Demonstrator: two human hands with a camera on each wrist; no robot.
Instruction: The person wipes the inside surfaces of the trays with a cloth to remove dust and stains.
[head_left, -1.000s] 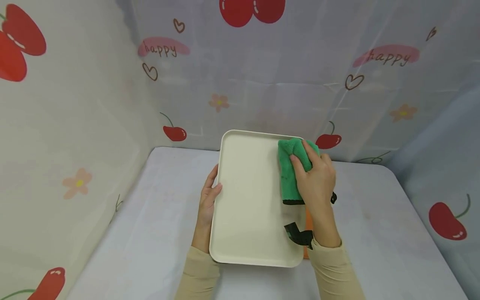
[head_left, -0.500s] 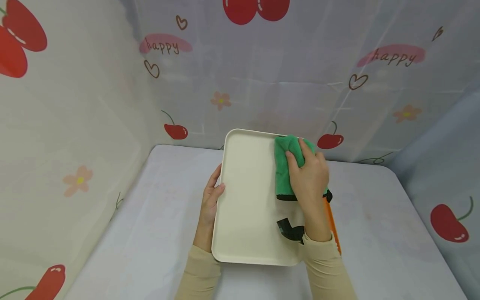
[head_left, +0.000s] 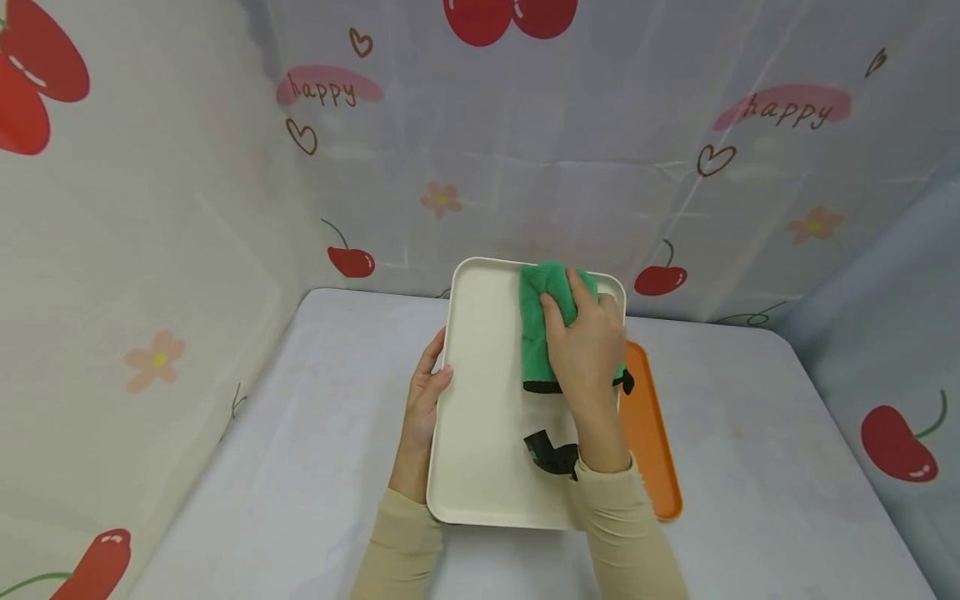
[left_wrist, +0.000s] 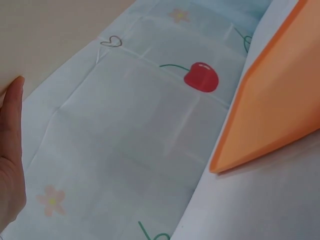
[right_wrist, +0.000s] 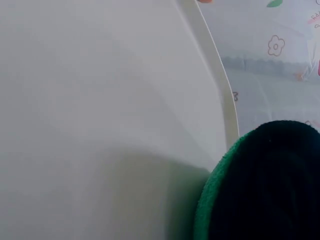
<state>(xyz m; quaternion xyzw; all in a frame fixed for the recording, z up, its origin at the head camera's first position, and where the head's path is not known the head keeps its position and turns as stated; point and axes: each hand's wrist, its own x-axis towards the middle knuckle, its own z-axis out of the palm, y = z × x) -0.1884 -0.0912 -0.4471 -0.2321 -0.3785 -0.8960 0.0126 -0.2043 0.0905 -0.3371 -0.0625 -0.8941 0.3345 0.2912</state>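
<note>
A cream rectangular tray [head_left: 487, 417] with a low raised rim is held up over the table, its inner face toward the head camera. My left hand [head_left: 424, 404] grips its left edge, thumb at the rim and the other fingers partly hidden behind. In the left wrist view that hand [left_wrist: 11, 155] shows at the left border against the tray's underside [left_wrist: 55, 40]. My right hand [head_left: 588, 346] holds a folded green cloth [head_left: 536, 333] with black edging against the upper right of the tray's inner face. The right wrist view has the cloth [right_wrist: 212, 200] beside the curved rim [right_wrist: 220, 85].
An orange tray [head_left: 651, 433] lies on the white table [head_left: 750, 467], partly behind the cream tray and right forearm. A black strap [head_left: 551, 454] sticks out from the right wrist over the cream tray. Printed curtains [head_left: 555, 192] stand around the table.
My right hand has moved left with the green cloth, from the cream tray's right edge further in. More of the orange tray shows now. The left hand keeps its grip, shifted slightly right.
</note>
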